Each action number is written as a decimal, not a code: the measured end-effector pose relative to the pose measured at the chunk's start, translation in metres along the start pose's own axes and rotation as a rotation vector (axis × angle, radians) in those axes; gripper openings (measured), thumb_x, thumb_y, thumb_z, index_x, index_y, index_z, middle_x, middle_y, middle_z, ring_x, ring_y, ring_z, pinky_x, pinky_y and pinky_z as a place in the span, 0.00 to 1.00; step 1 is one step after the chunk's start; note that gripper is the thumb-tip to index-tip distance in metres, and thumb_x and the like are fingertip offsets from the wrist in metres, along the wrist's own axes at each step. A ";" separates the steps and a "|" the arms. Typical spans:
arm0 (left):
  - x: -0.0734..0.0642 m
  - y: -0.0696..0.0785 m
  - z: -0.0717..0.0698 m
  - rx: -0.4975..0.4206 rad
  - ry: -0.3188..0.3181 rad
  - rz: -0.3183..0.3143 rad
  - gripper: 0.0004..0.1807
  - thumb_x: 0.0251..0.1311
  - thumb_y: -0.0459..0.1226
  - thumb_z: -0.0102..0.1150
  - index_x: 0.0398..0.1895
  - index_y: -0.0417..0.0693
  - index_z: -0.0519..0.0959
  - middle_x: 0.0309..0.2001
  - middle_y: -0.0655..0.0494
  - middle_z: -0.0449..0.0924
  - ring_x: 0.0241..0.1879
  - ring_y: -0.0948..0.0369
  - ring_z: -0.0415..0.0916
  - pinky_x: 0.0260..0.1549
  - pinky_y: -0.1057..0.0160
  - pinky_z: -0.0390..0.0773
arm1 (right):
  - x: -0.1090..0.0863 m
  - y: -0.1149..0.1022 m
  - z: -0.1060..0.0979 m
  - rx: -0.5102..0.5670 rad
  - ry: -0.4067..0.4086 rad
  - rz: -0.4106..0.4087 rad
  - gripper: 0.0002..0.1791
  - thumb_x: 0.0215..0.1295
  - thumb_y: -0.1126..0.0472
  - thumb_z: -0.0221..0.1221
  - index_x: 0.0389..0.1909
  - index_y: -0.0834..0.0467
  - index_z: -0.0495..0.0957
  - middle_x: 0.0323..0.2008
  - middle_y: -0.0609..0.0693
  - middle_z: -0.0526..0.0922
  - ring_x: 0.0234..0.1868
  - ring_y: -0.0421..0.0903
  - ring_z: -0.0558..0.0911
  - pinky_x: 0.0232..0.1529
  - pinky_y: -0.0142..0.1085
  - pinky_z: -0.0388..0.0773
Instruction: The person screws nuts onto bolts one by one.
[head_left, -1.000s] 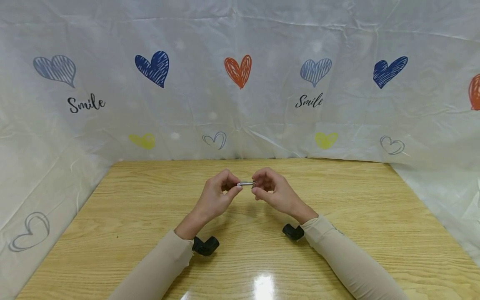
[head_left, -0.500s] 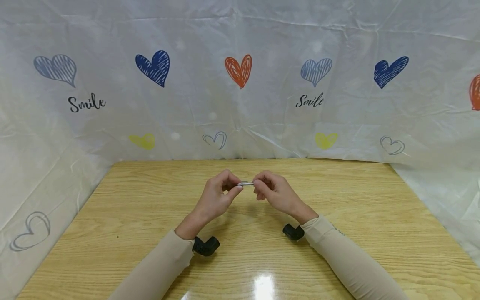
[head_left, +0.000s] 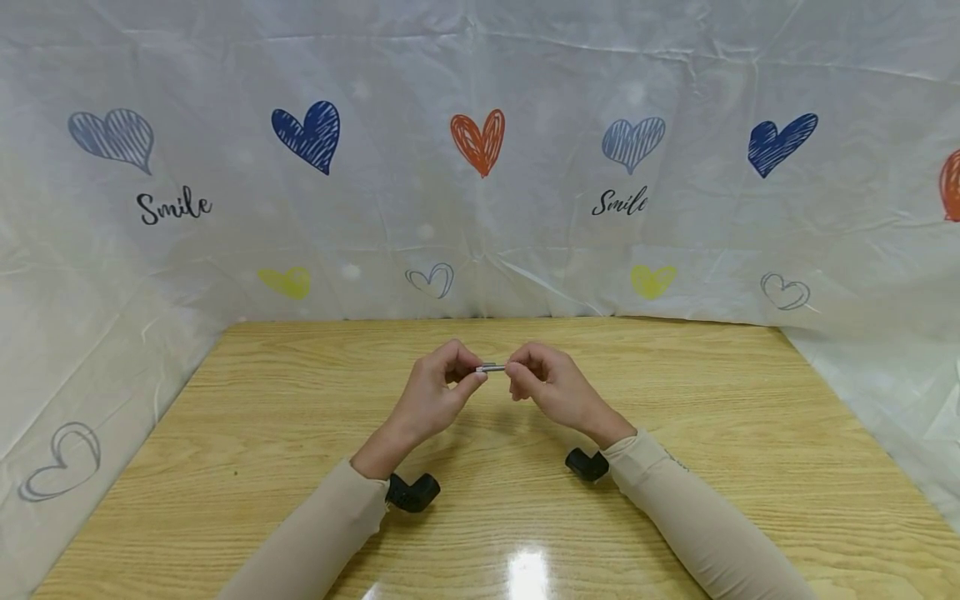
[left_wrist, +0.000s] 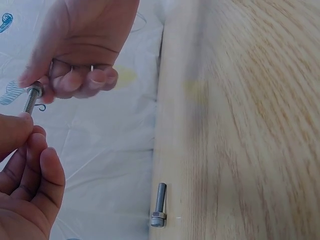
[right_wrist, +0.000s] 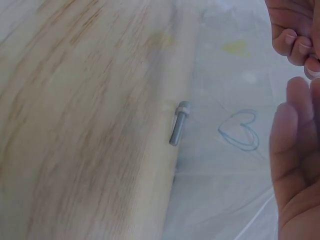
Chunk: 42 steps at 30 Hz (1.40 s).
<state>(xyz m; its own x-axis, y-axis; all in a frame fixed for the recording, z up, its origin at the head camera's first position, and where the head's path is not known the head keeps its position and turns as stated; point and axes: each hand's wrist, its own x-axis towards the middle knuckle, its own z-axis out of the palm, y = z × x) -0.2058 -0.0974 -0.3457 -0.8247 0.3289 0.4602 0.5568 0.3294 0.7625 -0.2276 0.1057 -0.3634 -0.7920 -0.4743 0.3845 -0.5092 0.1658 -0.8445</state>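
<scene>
A silver threaded bolt (head_left: pixel 492 368) is held nearly level above the table, between the two hands. My left hand (head_left: pixel 437 390) pinches one end with thumb and fingers. At the other end, my right hand (head_left: pixel 553 385) has its thumb and index finger on the wider part. In the left wrist view, that bolt (left_wrist: pixel 30 101) shows its threads and a nut-like ring under the right fingertips. Whether the ring is a nut or the bolt's head is hard to tell. A second bolt (left_wrist: pixel 159 205) with a nut near its head lies at the far side of the table.
The wood-grain table (head_left: pixel 300 450) spreads out below both hands. A white cloth (head_left: pixel 540 192) with printed hearts hangs behind it and along the sides. Black wrist-worn devices (head_left: pixel 414 492) stick out below both forearms.
A second ago my right fingers were spread around the bolt's wider end; they have since come together on it, the thumb moving up. My left hand has stayed almost still.
</scene>
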 end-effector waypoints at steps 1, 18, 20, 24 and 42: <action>0.000 0.000 0.000 0.001 -0.001 0.003 0.02 0.60 0.24 0.58 0.35 0.33 0.75 0.32 0.43 0.80 0.28 0.51 0.76 0.29 0.63 0.75 | 0.000 0.000 0.000 -0.018 -0.001 0.006 0.07 0.72 0.65 0.51 0.35 0.61 0.75 0.26 0.60 0.79 0.29 0.59 0.79 0.31 0.38 0.77; 0.000 0.000 -0.001 -0.011 -0.005 0.014 0.03 0.60 0.23 0.58 0.35 0.33 0.75 0.33 0.43 0.80 0.27 0.50 0.75 0.28 0.64 0.74 | 0.000 0.003 0.000 0.064 -0.003 -0.036 0.12 0.65 0.73 0.56 0.49 0.65 0.70 0.36 0.61 0.77 0.30 0.53 0.81 0.34 0.46 0.81; 0.000 0.000 -0.001 -0.012 -0.005 0.015 0.03 0.60 0.23 0.58 0.35 0.33 0.75 0.33 0.43 0.80 0.28 0.50 0.76 0.28 0.64 0.75 | 0.000 0.004 0.000 0.059 -0.001 -0.044 0.10 0.66 0.73 0.55 0.47 0.66 0.71 0.35 0.62 0.77 0.30 0.55 0.80 0.35 0.45 0.81; 0.000 0.000 0.000 -0.007 0.000 0.012 0.03 0.60 0.23 0.58 0.35 0.33 0.74 0.32 0.43 0.80 0.27 0.50 0.75 0.28 0.63 0.75 | 0.000 0.002 0.001 0.020 -0.004 -0.025 0.04 0.70 0.68 0.53 0.42 0.65 0.73 0.32 0.63 0.78 0.29 0.58 0.80 0.34 0.42 0.80; -0.001 0.001 -0.001 -0.004 -0.003 -0.003 0.02 0.61 0.24 0.57 0.35 0.34 0.75 0.34 0.43 0.80 0.27 0.51 0.74 0.28 0.66 0.73 | 0.000 0.002 0.001 0.048 -0.014 -0.037 0.14 0.63 0.73 0.59 0.48 0.65 0.70 0.36 0.60 0.77 0.31 0.55 0.80 0.33 0.44 0.79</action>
<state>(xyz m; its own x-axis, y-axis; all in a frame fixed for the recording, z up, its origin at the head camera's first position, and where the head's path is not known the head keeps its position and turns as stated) -0.2049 -0.0981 -0.3452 -0.8260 0.3309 0.4563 0.5539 0.3269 0.7657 -0.2278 0.1056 -0.3653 -0.7679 -0.4912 0.4112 -0.5213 0.1061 -0.8467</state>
